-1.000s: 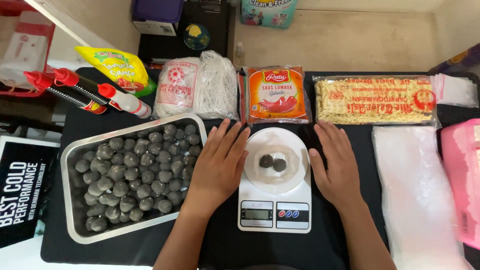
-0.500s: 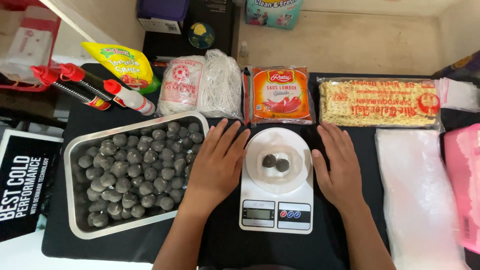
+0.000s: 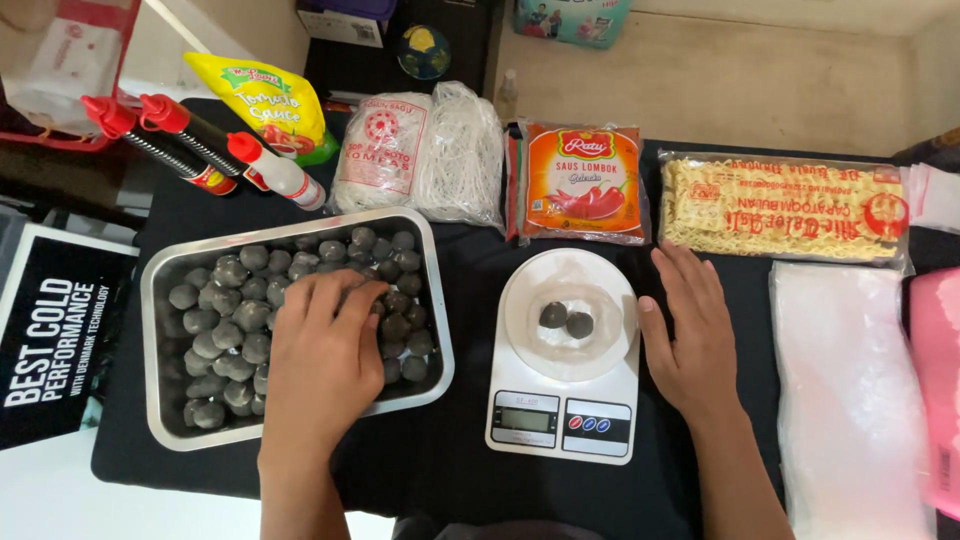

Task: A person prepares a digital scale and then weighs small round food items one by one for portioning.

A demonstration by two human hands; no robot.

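Observation:
My left hand (image 3: pixel 322 352) lies palm down inside a metal tray (image 3: pixel 160 290) full of several dark grey balls (image 3: pixel 228 300), fingers spread over them; I cannot see whether it grips one. My right hand (image 3: pixel 692 330) rests flat and open on the black cloth, just right of a white kitchen scale (image 3: pixel 563 420). On the scale's round plate sits a clear plastic bag (image 3: pixel 600 345) holding two dark balls (image 3: pixel 566 320).
Along the back lie a yellow sauce pouch (image 3: pixel 262 100), three red-capped bottles (image 3: pixel 215 150), a bag of white vermicelli (image 3: pixel 425 150), an orange chili sauce pack (image 3: pixel 583 185) and a pack of yellow noodles (image 3: pixel 785 205). Clear plastic bags (image 3: pixel 850 390) and a pink box (image 3: pixel 935 380) lie right.
My left hand has moved from beside the scale leftward into the tray, onto the balls. My right hand has stayed by the scale. The view has shifted slightly.

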